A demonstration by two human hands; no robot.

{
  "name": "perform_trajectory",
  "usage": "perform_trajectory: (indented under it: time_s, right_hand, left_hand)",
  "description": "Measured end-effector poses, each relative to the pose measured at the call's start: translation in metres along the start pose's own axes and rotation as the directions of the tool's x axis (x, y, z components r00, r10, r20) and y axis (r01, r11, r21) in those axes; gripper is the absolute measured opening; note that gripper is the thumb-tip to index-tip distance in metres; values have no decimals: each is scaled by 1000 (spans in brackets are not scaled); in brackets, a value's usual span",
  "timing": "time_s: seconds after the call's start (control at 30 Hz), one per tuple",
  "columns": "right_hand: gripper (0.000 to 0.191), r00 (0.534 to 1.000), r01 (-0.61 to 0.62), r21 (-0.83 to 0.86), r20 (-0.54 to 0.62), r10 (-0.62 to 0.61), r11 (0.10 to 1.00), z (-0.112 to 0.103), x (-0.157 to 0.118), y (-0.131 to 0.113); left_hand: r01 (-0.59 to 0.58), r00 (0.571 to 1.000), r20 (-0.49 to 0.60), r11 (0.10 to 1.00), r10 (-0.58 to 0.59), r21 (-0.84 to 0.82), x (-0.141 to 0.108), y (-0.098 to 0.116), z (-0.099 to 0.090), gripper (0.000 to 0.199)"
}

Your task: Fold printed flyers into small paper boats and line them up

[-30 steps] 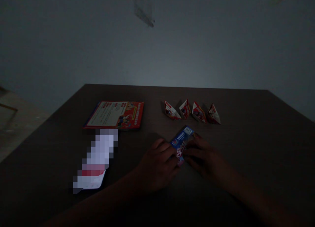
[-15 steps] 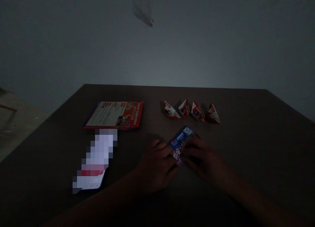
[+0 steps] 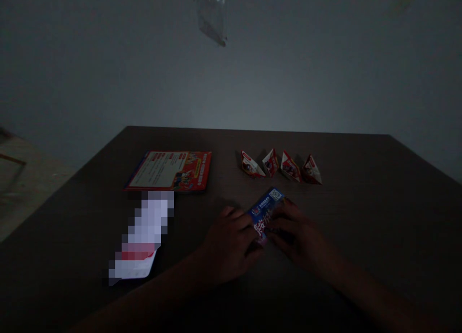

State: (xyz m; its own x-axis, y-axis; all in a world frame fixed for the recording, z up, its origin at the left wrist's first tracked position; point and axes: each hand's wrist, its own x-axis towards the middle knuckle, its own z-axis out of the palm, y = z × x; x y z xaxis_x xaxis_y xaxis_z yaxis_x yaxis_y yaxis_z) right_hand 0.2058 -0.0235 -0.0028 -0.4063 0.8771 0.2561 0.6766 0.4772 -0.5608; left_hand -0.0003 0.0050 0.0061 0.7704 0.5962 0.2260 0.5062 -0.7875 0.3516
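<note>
A blue printed sheet of paper [image 3: 266,205] with a QR code and white lettering lies slanted on the table between my hands. My left hand [image 3: 233,244] grips its left edge with curled fingers. On the other side, my right hand [image 3: 298,232] has its fingers bent and pressed onto the sheet's right part. The sheet's lower end and both edges are partly hidden under the fingers. Just beyond it stand several small folded paper boats [image 3: 290,168] in red and white, set in a row.
To the left lies a stack of red printed leaflets [image 3: 198,172]. In front of it is a lit phone [image 3: 139,270], its screen blurred out. The dark table [image 3: 361,169] ends at a grey wall [image 3: 288,73], where a clear plastic bag [image 3: 212,18] hangs.
The view has shifted slightly, so everything sits a little lower. Both hands stay on the blue sheet, with hardly any movement of the fingers.
</note>
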Motion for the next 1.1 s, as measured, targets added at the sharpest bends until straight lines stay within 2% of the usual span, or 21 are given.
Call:
perform_trajectory:
  time_s: [0.13, 0.27, 0.57, 0.7, 0.8, 0.97, 1.1]
  right_hand:
    - [14, 1000, -10, 10, 5, 10, 1000, -1, 0, -1]
    - [15, 1000, -5, 15, 3, 5, 1000, -1, 1, -2]
    - [15, 1000, -6, 32, 1, 6, 999, 2, -1, 2]
    - [14, 1000, -8, 38, -7, 9, 999, 2, 0, 0]
    - [13, 1000, -3, 40, -3, 4, 999, 1, 1, -1]
    - [13, 1000, -14, 29, 9, 13, 999, 3, 0, -1]
    - [12, 1000, -19, 30, 10, 18, 999, 3, 0, 0]
  left_hand:
    - [82, 996, 15, 997, -82, -4, 1, -2, 0, 31]
    - [82, 996, 23, 996, -81, -42, 1, -5, 2, 43]
    - [148, 986, 84, 988, -143, -49, 2, -4, 2, 30]
    - [151, 987, 68, 988, -148, -34, 3, -4, 2, 28]
    - [92, 995, 41, 996, -91, -10, 3, -7, 3, 24]
    - [-94, 995, -25, 989, 97, 110, 2, -15, 9, 20]
    - [-167, 986, 25, 962, 165, 214, 0, -12, 6, 15]
